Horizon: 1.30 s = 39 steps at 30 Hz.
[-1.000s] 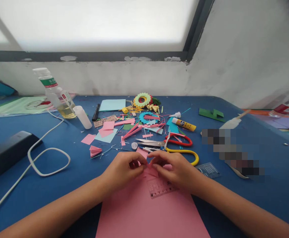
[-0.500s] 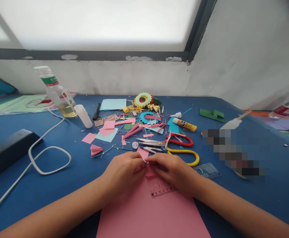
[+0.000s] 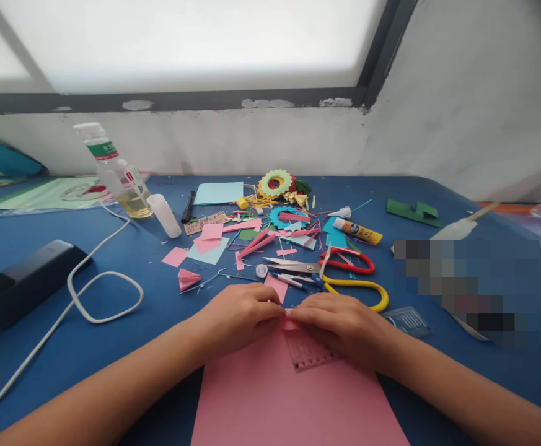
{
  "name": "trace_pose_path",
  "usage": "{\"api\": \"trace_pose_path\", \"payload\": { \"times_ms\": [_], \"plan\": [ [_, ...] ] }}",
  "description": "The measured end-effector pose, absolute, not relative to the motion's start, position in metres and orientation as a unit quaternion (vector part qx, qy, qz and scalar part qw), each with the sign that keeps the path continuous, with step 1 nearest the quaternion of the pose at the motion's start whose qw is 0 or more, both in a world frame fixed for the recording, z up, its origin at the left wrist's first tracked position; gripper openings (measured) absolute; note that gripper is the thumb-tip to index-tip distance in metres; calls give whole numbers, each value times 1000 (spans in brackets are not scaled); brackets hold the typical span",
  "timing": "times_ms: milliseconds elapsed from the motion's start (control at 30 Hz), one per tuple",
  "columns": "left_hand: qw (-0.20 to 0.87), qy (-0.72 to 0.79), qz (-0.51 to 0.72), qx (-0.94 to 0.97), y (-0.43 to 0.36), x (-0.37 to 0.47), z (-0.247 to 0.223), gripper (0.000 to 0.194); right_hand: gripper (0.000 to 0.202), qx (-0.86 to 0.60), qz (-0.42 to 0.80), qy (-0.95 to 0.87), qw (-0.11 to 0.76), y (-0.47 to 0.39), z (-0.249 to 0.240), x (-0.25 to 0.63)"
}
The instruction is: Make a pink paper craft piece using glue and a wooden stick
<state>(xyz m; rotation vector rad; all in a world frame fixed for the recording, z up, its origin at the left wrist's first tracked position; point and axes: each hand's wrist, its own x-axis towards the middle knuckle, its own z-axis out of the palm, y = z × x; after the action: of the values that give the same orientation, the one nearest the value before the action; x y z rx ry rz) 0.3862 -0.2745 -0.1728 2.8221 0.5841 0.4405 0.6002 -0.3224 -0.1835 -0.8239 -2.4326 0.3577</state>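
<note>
A large pink sheet lies at the near edge of the blue table. My left hand pinches a small pink paper piece at the sheet's far end, fingers bent together. From the other side, my right hand holds the same piece, its fingertips close to those of my left hand. A clear ruler rests on the sheet, partly under my right hand. Beyond the hands are red-handled scissors and yellow-handled scissors.
Paper scraps litter the table ahead. Bottles and a white cable are at the left, near a black device. A glue stick and a plastic card lie to the right.
The view has shifted slightly, so everything sits further right. A white and blue bit between my fingertips no longer shows, and a blue pen is now uncovered beyond them.
</note>
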Motion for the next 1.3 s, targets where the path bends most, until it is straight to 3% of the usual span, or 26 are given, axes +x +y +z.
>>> {"api": "trace_pose_path", "payload": {
  "times_ms": [367,833,1300],
  "plan": [
    [-11,103,57,993,-275,384,-164,24,27,-262,69,-931,245,-318,-178,604],
    [34,195,87,976,-287,379,-162,21,27,-230,51,-945,225,-317,-176,605],
    [-2,233,65,970,-295,386,-160,22,29,-251,-11,-948,196,-318,-173,608]
  ]
}}
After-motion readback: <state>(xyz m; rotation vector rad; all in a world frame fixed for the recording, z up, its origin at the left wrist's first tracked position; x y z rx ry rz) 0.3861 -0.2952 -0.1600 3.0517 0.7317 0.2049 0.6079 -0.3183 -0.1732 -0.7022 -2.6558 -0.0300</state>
